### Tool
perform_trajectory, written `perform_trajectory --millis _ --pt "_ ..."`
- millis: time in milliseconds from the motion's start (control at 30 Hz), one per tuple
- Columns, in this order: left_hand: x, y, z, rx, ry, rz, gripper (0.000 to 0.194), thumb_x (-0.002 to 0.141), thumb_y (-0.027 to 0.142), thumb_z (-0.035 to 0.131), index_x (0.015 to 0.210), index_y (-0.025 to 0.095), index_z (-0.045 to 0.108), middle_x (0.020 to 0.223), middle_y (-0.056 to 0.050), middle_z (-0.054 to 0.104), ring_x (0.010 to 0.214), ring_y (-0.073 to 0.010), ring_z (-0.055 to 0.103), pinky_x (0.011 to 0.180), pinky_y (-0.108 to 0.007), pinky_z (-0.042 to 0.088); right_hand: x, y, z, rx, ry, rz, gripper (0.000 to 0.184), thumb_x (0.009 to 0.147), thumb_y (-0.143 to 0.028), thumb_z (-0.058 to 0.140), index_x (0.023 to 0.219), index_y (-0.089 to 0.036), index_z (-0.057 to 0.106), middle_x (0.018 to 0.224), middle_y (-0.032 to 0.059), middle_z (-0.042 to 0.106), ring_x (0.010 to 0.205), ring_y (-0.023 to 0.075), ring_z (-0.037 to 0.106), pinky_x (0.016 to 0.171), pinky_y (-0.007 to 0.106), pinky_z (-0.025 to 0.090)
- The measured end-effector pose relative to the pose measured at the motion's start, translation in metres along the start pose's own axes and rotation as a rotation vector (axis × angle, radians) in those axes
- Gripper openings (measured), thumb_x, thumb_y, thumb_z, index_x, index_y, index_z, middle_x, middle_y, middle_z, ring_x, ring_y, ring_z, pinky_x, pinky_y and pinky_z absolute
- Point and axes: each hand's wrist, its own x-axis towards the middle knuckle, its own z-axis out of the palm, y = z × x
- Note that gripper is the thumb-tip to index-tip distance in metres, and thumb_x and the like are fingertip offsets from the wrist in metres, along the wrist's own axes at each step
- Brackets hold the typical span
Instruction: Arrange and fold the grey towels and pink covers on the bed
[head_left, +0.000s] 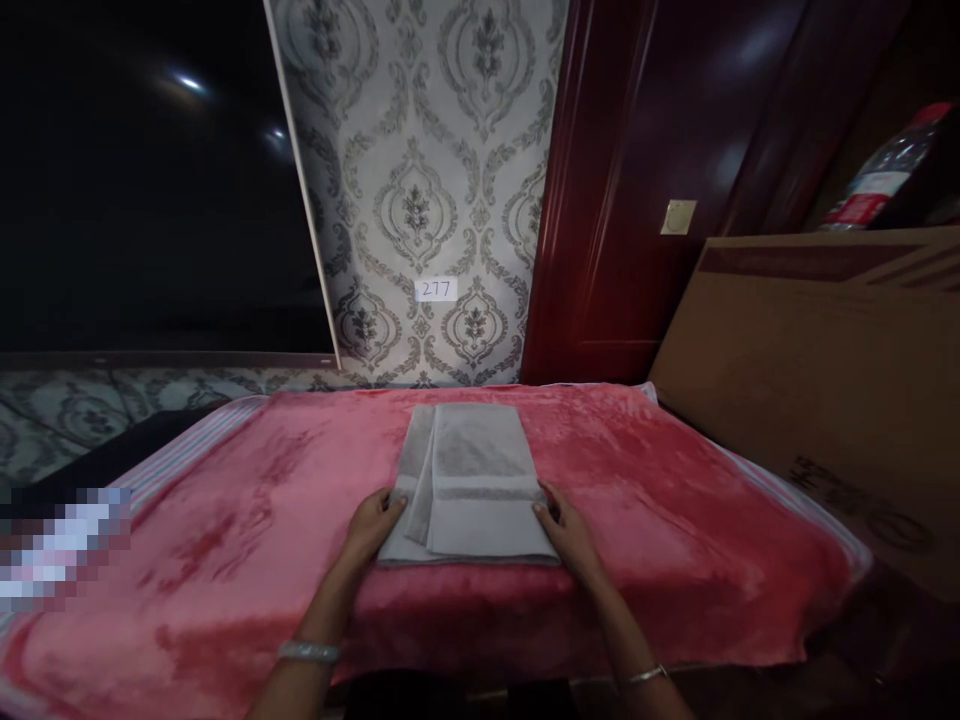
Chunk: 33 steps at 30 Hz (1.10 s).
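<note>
A grey towel point(480, 460), folded in layers with a lighter band across it, lies flat near the front edge of the pink blanket. Its left layers are slightly fanned out. At the towel's left edge, my left hand point(375, 522) pinches the cloth, thumb on top and fingers tucked beneath. On the opposite edge, my right hand point(564, 525) grips the towel the same way. A pale bangle circles my left wrist and a thin silver one my right.
A pink and red blanket point(637, 510) covers the table. To the right stands a large cardboard box point(817, 360) with a plastic bottle point(877, 180) on top. A dark television screen point(142, 180) hangs at left, and a small paper label point(436, 289) is on the patterned wall.
</note>
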Motion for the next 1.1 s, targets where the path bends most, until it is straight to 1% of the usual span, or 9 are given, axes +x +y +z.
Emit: perform_trajectory --millis 133,333,400,500,567,633,800,900,1100 --pt "-0.007 0.003 0.002 -0.050 0.026 0.012 0.033 0.064 0.047 0.072 0.080 0.018 0.070 0.080 -0.007 0.076 0.081 -0.0272 0.070 0.070 -0.034 0.053 0.000 0.000 -0.001 -0.031 0.009 -0.011 0.063 0.082 -0.047 0.053 0.135 -0.014 0.064 0.133 0.0146 0.068 0.120 0.0291 0.065 0.105 0.043 0.050" --pt "-0.018 0.005 0.004 -0.221 -0.005 -0.028 0.044 0.061 0.055 0.072 0.082 0.017 0.068 0.072 -0.004 0.071 0.067 -0.0230 0.065 0.060 -0.032 0.048 -0.003 -0.002 -0.003 -0.064 -0.010 0.006 0.061 0.083 -0.047 0.055 0.134 -0.016 0.065 0.125 0.0130 0.072 0.113 0.0293 0.068 0.100 0.042 0.053" --pt "-0.018 0.004 0.005 -0.121 0.053 0.000 0.044 0.064 0.057 0.069 0.080 0.017 0.068 0.071 -0.004 0.069 0.067 -0.0224 0.063 0.060 -0.031 0.046 -0.003 -0.004 -0.004 -0.073 -0.002 0.011 0.057 0.082 -0.044 0.057 0.132 -0.018 0.067 0.125 0.0122 0.072 0.114 0.0293 0.067 0.100 0.042 0.052" --pt "-0.016 0.007 0.006 0.170 0.159 0.046 0.042 0.072 0.060 0.062 0.076 0.018 0.068 0.069 -0.003 0.066 0.069 -0.0221 0.062 0.061 -0.029 0.041 0.000 -0.010 -0.006 -0.079 -0.006 0.008 0.051 0.085 -0.041 0.055 0.127 -0.017 0.070 0.123 0.0121 0.073 0.113 0.0285 0.068 0.098 0.040 0.053" --pt "-0.014 0.009 0.006 0.316 0.161 0.038 0.041 0.076 0.059 0.059 0.073 0.018 0.068 0.067 -0.004 0.066 0.069 -0.0221 0.061 0.061 -0.029 0.037 0.005 -0.017 -0.006 -0.116 -0.037 0.022 0.046 0.089 -0.042 0.050 0.119 -0.016 0.073 0.118 0.0125 0.075 0.107 0.0278 0.069 0.093 0.038 0.054" --pt "-0.010 0.011 0.005 0.347 0.126 0.003 0.039 0.077 0.056 0.058 0.070 0.019 0.068 0.066 -0.004 0.065 0.067 -0.0216 0.060 0.059 -0.029 0.034 0.012 -0.026 -0.005 -0.221 -0.075 0.058 0.044 0.093 -0.043 0.047 0.111 -0.015 0.076 0.111 0.0141 0.076 0.101 0.0280 0.071 0.085 0.036 0.054" --pt "-0.004 0.007 0.003 0.167 0.097 -0.062 0.034 0.072 0.052 0.063 0.063 0.019 0.066 0.059 -0.002 0.061 0.061 -0.0194 0.056 0.056 -0.028 0.033 0.023 -0.039 0.003 -0.539 -0.065 0.151 0.039 0.098 -0.041 0.049 0.105 -0.013 0.076 0.102 0.0166 0.076 0.092 0.0268 0.071 0.073 0.031 0.047" --pt "-0.002 0.002 0.002 0.065 0.083 -0.091 0.039 0.071 0.056 0.064 0.068 0.017 0.068 0.062 -0.002 0.064 0.060 -0.0196 0.058 0.057 -0.028 0.039 0.024 -0.035 0.006 -0.548 -0.054 0.147 0.037 0.100 -0.034 0.044 0.101 -0.015 0.077 0.100 0.0147 0.077 0.090 0.0239 0.071 0.070 0.029 0.045" --pt "0.001 0.001 -0.003 -0.043 0.053 -0.128 0.049 0.063 0.065 0.070 0.068 0.016 0.067 0.062 -0.004 0.066 0.061 -0.0202 0.060 0.056 -0.029 0.043 0.025 -0.028 0.004 -0.530 -0.047 0.173 0.035 0.099 -0.034 0.047 0.097 -0.017 0.078 0.094 0.0138 0.077 0.082 0.0229 0.069 0.064 0.028 0.042"
